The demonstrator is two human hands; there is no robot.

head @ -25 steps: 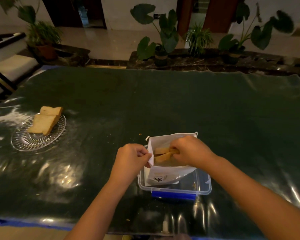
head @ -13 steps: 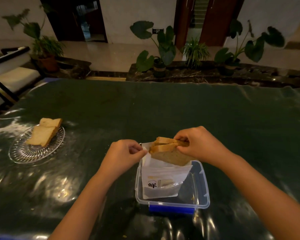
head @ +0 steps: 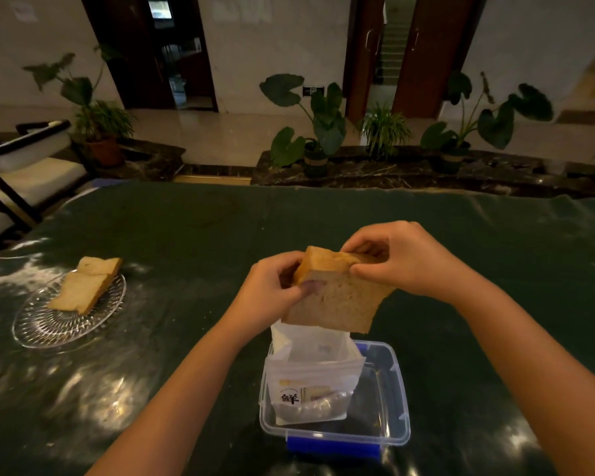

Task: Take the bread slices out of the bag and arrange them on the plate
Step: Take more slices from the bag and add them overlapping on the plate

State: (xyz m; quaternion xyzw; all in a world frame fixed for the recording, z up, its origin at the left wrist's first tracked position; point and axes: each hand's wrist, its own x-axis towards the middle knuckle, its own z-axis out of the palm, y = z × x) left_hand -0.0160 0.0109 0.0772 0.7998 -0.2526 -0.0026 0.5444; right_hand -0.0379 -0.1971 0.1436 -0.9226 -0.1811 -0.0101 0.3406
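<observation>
Brown bread slices (head: 337,300), pressed together, hang in the air above the bag. My right hand (head: 402,259) pinches their top right corner and my left hand (head: 272,290) grips their left edge. Below them the white bread bag (head: 311,376) stands open and upright inside a clear plastic box (head: 392,400) with a blue clasp. At the left, a round glass plate (head: 49,324) carries two slices of bread (head: 83,286), one overlapping the other.
The table is covered with a dark green glossy sheet (head: 323,221). A chair (head: 24,170) stands past the table's far left corner. Potted plants (head: 316,132) line a dark ledge beyond the far edge.
My right hand has lifted the bread slices out of the bag and up above it. My left hand has let go of the bag's rim and taken hold of the bread.
</observation>
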